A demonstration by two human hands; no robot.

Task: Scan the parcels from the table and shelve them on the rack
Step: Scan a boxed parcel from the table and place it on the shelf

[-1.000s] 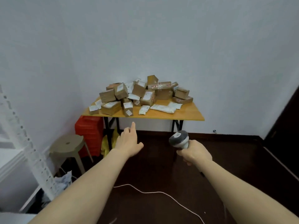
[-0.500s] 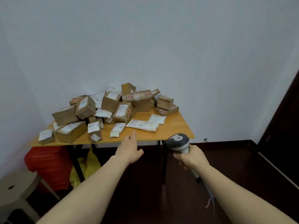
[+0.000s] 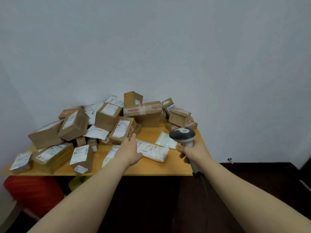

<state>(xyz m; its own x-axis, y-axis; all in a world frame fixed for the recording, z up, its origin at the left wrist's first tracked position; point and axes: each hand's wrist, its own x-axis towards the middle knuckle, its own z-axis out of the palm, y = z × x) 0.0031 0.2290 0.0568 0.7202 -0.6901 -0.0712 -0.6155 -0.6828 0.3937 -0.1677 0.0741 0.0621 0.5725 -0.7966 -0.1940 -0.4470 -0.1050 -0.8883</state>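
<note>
A heap of several brown cardboard parcels [image 3: 107,118] with white labels covers the left and back of a yellow table [image 3: 151,169]. A white padded bag [image 3: 154,150] and a second white bag [image 3: 165,140] lie flat on the table's right half. My left hand [image 3: 129,150] reaches over the table with straight fingers, its tips at a labelled brown box [image 3: 122,130] and its palm above the white padded bag. My right hand [image 3: 193,152] grips the handle of a grey barcode scanner [image 3: 182,135], held over the table's right edge. The rack is out of view.
A red crate [image 3: 32,190] and something yellow [image 3: 75,180] sit under the table at the left. A pale round stool edge [image 3: 8,214] shows at the bottom left. The scanner's cable [image 3: 204,184] hangs down over the dark floor. A blank wall stands behind the table.
I have come close to the table, which now fills the middle of the view. My left hand has stretched out over the tabletop to the parcels. The rack and stool have slid out of view.
</note>
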